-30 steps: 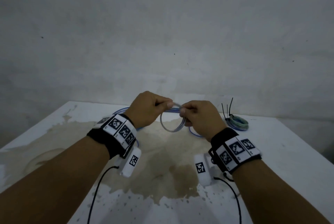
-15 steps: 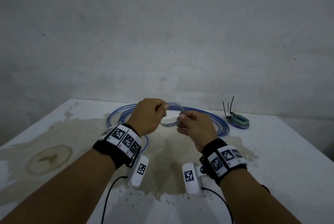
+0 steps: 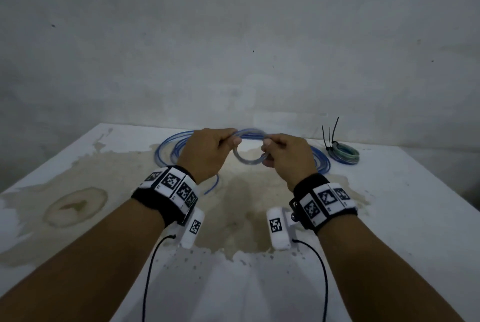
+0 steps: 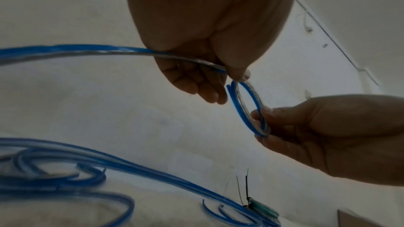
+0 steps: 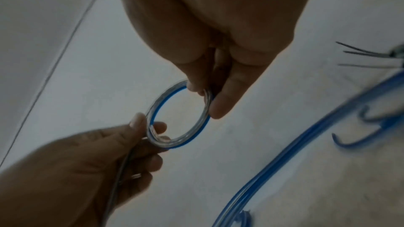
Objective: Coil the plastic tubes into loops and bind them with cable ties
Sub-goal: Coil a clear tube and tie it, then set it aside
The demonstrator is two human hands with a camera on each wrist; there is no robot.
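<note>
The stained white table (image 3: 389, 218) carries one long blue-striped clear tube (image 3: 320, 159) sprawled in wide slack turns, one finished coil (image 3: 345, 157) at the far right bound with black cable ties (image 3: 329, 134), of which three tails stand up, and, held above the table's middle, one small loop (image 3: 248, 159) being wound from that same tube. I see no loose ties anywhere. The left hand (image 3: 207, 151) pinches the loop's left side between thumb and forefinger, with the feeding length running back through its curled fingers; the right hand (image 3: 288, 157) pinches the right side, fingers curled round the turns. The main risk, I judge, is spring-back: the tube looks stiff, the loop holds only two or three turns, and if either pinch slackens while shifting for the next wrap, the turns could pop open. The slack on the table may also snag or twist as it is drawn in, kinking the tube.
</note>
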